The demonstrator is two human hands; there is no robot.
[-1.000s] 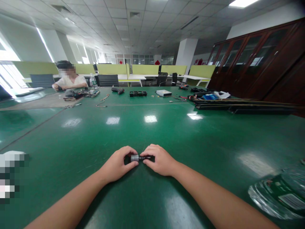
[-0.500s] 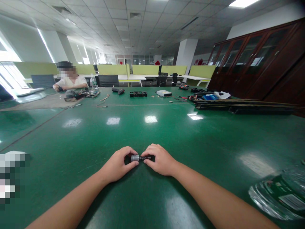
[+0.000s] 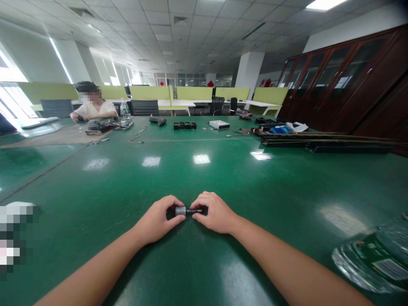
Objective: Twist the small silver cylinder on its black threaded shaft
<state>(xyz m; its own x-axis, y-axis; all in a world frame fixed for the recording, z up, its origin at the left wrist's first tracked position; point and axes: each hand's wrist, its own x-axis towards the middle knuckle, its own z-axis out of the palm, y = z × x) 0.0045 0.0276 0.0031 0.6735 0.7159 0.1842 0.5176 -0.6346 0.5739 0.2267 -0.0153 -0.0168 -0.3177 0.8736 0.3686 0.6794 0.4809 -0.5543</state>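
Low over the green table, or resting on it, is a small piece with a silver metal cylinder at its left end and a thin dark ridged shaft at its right. My left hand curls around the cylinder, thumb at the near side and fingers at the far side. From the right, my right hand has its thumb and forefinger on either side of the shaft. Both fingertip pairs are close together. I cannot tell whether cylinder and shaft are joined as one piece.
A large clear bottle lies at the right edge. Across the far side are a cordless drill, a black frame part, a white box and long black strips. A person sits at the far left.
My right thumb and forefinger have parted slightly around the dark shaft. My left hand and the cylinder look unmoved.
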